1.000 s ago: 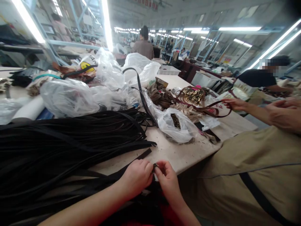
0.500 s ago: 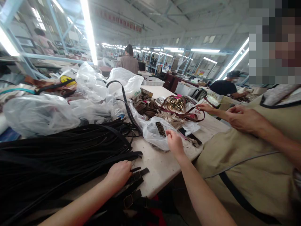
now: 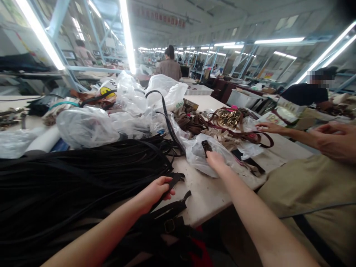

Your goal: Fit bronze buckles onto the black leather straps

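Observation:
My left hand [image 3: 159, 190] is closed around the end of a black strap [image 3: 175, 179], at the right edge of a large heap of black straps [image 3: 83, 174]. Below it, other straps with metal buckles [image 3: 169, 225] hang over the table's front edge. My right hand [image 3: 216, 161] reaches into the mouth of a clear plastic bag [image 3: 194, 152]. Its fingertips meet small dark metal pieces [image 3: 206, 146] in the bag, and they are too hidden to show whether anything is gripped.
Beyond the bag lie brown straps [image 3: 191, 124] and a pile of gold-coloured buckles [image 3: 229, 118]. Crumpled plastic bags [image 3: 86, 128] cover the back of the table [image 3: 214, 202]. At the right, a co-worker in a tan apron [image 3: 306, 185] stretches a hand [image 3: 268, 128] over the table.
The view has turned left, shifting everything rightward. My left hand has turned and lifted, and a black strap end now shows in it. My right hand has gone further into the bag.

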`<state>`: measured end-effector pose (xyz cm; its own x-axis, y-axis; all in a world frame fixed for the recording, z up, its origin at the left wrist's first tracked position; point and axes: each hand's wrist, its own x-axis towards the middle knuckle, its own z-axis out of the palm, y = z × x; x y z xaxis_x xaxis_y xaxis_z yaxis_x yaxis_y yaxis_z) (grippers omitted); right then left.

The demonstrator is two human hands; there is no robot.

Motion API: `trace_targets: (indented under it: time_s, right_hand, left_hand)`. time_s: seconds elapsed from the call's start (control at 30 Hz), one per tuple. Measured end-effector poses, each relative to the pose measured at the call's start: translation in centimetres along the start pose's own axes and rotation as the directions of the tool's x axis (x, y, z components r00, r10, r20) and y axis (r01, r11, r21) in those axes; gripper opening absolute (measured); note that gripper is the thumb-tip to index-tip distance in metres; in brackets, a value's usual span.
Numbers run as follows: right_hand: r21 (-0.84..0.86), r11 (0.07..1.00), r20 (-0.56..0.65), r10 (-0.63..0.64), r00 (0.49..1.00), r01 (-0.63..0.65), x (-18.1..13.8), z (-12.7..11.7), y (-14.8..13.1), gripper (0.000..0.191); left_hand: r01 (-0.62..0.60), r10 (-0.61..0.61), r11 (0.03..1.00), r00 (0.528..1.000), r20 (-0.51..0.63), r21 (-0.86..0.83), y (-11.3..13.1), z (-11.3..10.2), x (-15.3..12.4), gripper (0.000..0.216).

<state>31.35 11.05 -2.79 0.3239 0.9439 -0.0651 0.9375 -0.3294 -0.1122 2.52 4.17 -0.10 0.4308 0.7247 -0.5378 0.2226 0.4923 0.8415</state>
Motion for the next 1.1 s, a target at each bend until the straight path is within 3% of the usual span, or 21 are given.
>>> trace_targets:
  time_s: [0.17,0.23,0.27,0.3,0.37,0.43,0.5,0.6,0.73,0.83,1.0,1.1]
  right_hand:
    - [0.047,0.998,-0.232,-0.020,0.972,0.031,-3.2,-1.8,0.0,0.035]
    - [0.267,0.956,-0.352,-0.019,0.936,0.120,-5.8,-2.1,-0.4,0.034]
    - [0.467,0.862,-0.379,-0.004,0.925,0.196,-7.4,-2.0,-0.9,0.033]
    - [0.680,0.702,-0.331,0.037,0.943,0.211,-9.1,-1.8,-1.5,0.034]
    - [0.946,0.321,-0.060,0.040,0.997,0.044,-12.3,-1.0,-3.2,0.038]
    - [0.992,0.044,0.116,0.020,0.993,-0.117,-14.7,-0.2,-5.1,0.038]
    - [0.973,-0.115,0.201,-0.011,0.979,-0.201,-16.1,0.3,-6.8,0.038]
    - [0.941,-0.219,0.247,-0.069,0.967,-0.256,-17.0,0.5,-8.5,0.035]
    - [0.918,-0.259,0.277,-0.122,0.953,-0.300,-17.3,0.7,-10.0,0.032]
    - [0.932,-0.217,0.266,-0.137,0.954,-0.291,-17.6,1.3,-10.7,0.034]
    - [0.991,0.034,0.134,-0.150,0.980,-0.130,-17.9,2.1,-11.2,0.034]
    - [0.972,0.236,0.027,-0.195,0.980,0.021,-18.0,2.1,-11.4,0.030]
  left_hand:
    - [-0.051,0.052,0.999,0.998,0.032,-0.009,-0.6,-0.7,-0.1,0.038]
    - [-0.115,0.114,0.993,0.992,0.060,0.017,-0.6,-0.7,-0.2,0.030]
    - [-0.144,0.141,0.989,0.987,0.072,0.043,-0.6,-0.6,-0.2,0.025]
    - [-0.171,0.165,0.982,0.983,0.082,0.075,-0.6,-0.4,-0.2,0.021]
    - [-0.220,0.209,0.966,0.974,0.090,0.135,-0.6,0.0,-0.2,0.021]
    - [-0.253,0.242,0.953,0.967,0.083,0.167,-0.5,0.2,-0.2,0.023]
    - [-0.276,0.268,0.946,0.961,0.066,0.172,-0.4,0.2,-0.2,0.024]
    - [-0.290,0.290,0.944,0.957,0.027,0.158,-0.3,0.0,-0.3,0.023]
    - [-0.313,0.313,0.935,0.949,0.029,0.165,-0.5,-0.4,-0.3,0.021]
    - [-0.296,0.298,0.932,0.954,0.022,0.210,-0.8,-0.4,-0.3,0.019]
    - [-0.263,0.273,0.912,0.962,0.012,0.315,-1.1,-0.5,0.0,0.018]
    - [-0.309,0.344,0.843,0.939,0.000,0.441,-1.5,-0.6,0.1,0.020]
